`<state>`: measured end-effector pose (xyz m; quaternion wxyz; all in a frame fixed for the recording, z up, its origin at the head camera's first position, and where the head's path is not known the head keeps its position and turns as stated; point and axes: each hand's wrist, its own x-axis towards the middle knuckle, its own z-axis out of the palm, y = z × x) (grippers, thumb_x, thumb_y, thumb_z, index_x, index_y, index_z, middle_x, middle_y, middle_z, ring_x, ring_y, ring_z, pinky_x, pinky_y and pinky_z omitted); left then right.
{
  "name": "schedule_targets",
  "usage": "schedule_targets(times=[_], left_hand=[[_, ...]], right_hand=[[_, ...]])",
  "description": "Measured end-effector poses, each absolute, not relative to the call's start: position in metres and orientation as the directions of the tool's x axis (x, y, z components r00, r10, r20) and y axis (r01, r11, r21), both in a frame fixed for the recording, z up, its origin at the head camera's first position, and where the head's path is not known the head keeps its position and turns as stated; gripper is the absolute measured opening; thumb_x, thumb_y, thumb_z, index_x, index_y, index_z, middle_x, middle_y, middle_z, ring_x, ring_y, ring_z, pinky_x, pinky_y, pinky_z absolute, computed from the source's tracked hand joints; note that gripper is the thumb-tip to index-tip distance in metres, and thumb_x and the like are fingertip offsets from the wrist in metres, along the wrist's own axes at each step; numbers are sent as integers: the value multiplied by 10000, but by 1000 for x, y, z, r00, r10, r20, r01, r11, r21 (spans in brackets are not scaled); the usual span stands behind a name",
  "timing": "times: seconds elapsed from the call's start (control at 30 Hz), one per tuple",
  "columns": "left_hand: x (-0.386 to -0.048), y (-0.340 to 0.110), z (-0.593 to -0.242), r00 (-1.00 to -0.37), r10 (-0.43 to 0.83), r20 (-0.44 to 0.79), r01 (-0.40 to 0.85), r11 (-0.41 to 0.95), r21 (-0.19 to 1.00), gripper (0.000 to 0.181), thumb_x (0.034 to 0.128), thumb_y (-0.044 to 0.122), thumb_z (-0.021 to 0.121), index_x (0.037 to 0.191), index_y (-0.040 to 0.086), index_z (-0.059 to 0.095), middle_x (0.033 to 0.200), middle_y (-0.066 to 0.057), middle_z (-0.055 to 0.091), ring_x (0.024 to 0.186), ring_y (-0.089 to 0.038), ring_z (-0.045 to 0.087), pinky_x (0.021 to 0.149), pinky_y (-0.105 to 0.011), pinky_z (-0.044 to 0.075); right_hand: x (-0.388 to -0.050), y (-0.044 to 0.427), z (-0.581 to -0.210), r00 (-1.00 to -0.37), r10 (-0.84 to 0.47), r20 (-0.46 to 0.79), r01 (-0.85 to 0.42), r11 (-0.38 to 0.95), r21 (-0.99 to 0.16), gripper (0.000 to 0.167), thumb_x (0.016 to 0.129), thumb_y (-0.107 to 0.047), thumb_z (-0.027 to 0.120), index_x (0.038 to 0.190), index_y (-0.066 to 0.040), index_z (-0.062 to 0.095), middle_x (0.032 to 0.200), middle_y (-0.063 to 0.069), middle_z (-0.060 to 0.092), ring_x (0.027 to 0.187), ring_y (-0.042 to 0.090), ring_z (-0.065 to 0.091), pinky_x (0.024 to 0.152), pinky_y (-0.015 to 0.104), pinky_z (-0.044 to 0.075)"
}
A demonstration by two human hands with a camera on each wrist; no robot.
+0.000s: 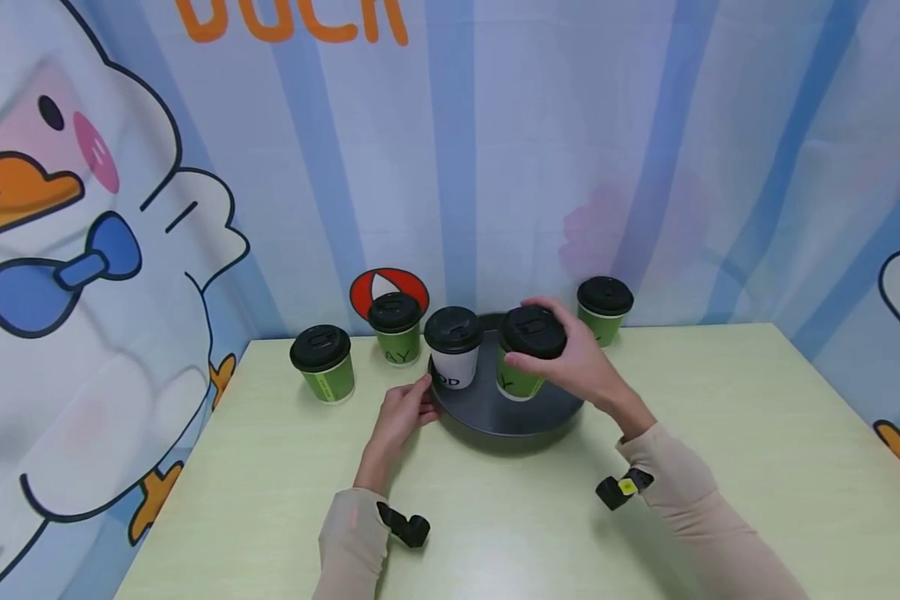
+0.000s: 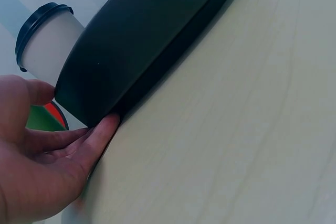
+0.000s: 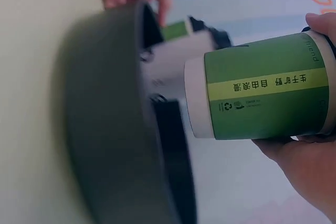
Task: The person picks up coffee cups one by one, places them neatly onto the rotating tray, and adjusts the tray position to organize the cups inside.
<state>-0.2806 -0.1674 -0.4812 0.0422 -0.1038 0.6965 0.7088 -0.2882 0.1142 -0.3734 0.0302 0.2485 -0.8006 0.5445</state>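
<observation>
A round dark grey pan (image 1: pixel 510 421) sits on the table. My left hand (image 1: pixel 402 414) holds its left edge, thumb at the rim and fingers low against the side, as the left wrist view shows. Inside the pan, on its left, stands a white paper cup (image 1: pixel 453 362) with a black lid. My right hand (image 1: pixel 581 367) grips a green paper cup (image 3: pixel 262 85) near its black lid (image 1: pixel 532 332). In the right wrist view that cup's white base is raised above the pan's rim (image 3: pixel 149 93).
Two green lidded cups stand left of the pan: one nearer (image 1: pixel 330 379), one farther back (image 1: pixel 399 342). Another green lidded cup (image 1: pixel 604 312) is behind my right hand. A printed cloth (image 1: pixel 510 150) hangs along the back of the pale table (image 1: pixel 742 433).
</observation>
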Motion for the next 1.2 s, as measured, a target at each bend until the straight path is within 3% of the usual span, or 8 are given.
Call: schedule_targets(times=[0.37,0.53,0.7,1.2], left_hand=[[-281,-168,-480,-978,-74,-194,-192,-34,981,502,1084,335,539,1273,-122,629,1054,-132,668,882,-146,646,835,-281,605],[-281,-167,-481,-981,-67,-181,-178,-42,983,499,1088,325,536,1261,-134,628,1027,-122,675,871,-149,651,824,-281,608],[-279,-168,-480,-983,-67,-173,-170,-48,984,498,1083,316,547,1265,-142,621,1003,-112,680,868,-155,657,833,-294,610],[-279,-169,-479,-981,-54,-184,-182,-51,982,525,1091,320,529,1302,-157,592,1020,-109,687,878,-152,659,877,-344,608]], right_hand=[[-279,66,-413,-885,-356,299,-426,363,-829,822,813,-439,876,1505,-250,476,1513,21,493,1334,279,514,1062,584,446],[-277,56,-425,-892,-344,294,-420,386,-821,850,794,-458,889,1499,-244,467,1442,39,554,1241,265,577,1005,542,495],[-276,51,-430,-895,-339,288,-413,391,-823,853,791,-466,888,1491,-237,456,1389,50,586,1183,255,601,967,516,512],[-278,44,-432,-916,-312,250,-370,423,-827,916,768,-526,891,1501,-245,420,1501,100,509,1333,312,520,1060,573,460]])
